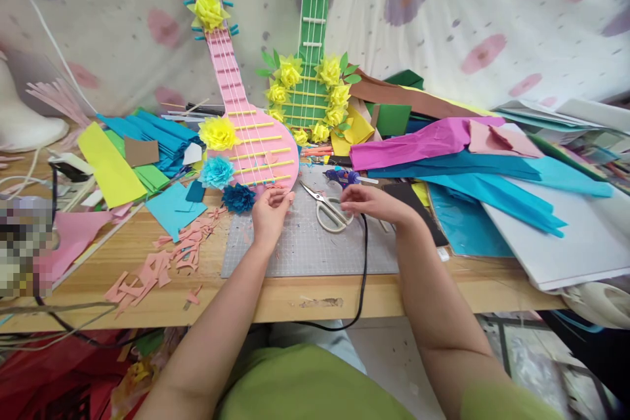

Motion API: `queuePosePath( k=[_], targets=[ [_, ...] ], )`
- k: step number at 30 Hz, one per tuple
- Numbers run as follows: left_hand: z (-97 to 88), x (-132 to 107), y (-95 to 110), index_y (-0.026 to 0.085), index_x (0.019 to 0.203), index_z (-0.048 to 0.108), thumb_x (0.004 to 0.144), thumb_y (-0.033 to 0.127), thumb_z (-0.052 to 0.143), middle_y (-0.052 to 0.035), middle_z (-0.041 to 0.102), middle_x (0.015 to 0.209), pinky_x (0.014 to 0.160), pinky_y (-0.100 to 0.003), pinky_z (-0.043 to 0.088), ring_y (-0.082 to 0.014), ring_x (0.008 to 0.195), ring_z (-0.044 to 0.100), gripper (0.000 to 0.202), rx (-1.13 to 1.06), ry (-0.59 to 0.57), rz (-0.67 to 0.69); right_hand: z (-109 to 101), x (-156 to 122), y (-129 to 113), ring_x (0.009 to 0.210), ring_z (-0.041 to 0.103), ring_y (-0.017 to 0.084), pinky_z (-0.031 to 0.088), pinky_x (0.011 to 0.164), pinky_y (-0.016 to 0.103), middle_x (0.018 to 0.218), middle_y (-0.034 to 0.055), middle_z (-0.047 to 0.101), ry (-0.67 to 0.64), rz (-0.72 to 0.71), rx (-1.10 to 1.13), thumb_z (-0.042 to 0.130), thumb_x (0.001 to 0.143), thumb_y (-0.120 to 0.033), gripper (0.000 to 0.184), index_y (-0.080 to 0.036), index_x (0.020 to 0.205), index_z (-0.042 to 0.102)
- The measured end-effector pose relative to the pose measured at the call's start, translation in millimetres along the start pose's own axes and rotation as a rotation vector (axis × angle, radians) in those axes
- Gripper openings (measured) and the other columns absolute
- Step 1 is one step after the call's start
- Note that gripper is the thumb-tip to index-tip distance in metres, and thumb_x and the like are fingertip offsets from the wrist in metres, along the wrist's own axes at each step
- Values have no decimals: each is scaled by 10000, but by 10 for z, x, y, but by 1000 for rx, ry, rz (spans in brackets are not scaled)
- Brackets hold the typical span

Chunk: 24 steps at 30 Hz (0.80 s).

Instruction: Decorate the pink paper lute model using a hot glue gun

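Observation:
My left hand [272, 215] is at the lower edge of a pink paper guitar [275, 141], its fingertips pinched together; what they hold, if anything, is too small to make out. The guitar leans upright, with white strings, yellow bars and paper flowers in yellow, light blue and dark blue. My right hand [377, 203] hovers palm down by the handles of scissors [329, 210], its fingers loosely bent and apart from the thumb. Just behind it lies a blue glue gun [343, 176]. Scissors and glue gun rest on a grey cutting mat [315, 259].
Behind stands a green paper guitar [308, 102] with yellow flowers. Pink paper scraps [184, 243] and blue paper sheets [170, 207] lie on the left. Folded crepe paper [413, 143] is heaped on the right. A black cord [365, 269] crosses the table's front edge.

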<state>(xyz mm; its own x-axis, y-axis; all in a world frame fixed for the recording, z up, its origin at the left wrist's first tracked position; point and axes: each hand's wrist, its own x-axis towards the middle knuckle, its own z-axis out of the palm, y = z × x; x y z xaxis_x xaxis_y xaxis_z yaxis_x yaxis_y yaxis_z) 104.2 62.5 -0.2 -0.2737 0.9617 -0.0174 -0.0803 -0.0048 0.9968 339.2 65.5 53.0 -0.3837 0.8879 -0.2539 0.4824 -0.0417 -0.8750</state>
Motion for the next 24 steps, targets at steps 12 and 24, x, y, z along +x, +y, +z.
queuePosePath(
  k=[12,24],
  targets=[
    [20,-126,-88,214,918,388,633,295,730,11,654,719,460,-211,495,-133,583,644,452,48,50,63,115,390,265,806,619,246,451,705,329,820,94,669,545,162,-406,624,708,-457,316,-163,823,643],
    [-12,-107,-132,216,991,364,676,324,710,7,670,714,540,-233,508,-146,620,664,481,80,100,142,288,100,203,515,444,102,383,515,246,559,-18,524,294,-150,89,652,664,-587,444,-161,786,634]
  ],
)
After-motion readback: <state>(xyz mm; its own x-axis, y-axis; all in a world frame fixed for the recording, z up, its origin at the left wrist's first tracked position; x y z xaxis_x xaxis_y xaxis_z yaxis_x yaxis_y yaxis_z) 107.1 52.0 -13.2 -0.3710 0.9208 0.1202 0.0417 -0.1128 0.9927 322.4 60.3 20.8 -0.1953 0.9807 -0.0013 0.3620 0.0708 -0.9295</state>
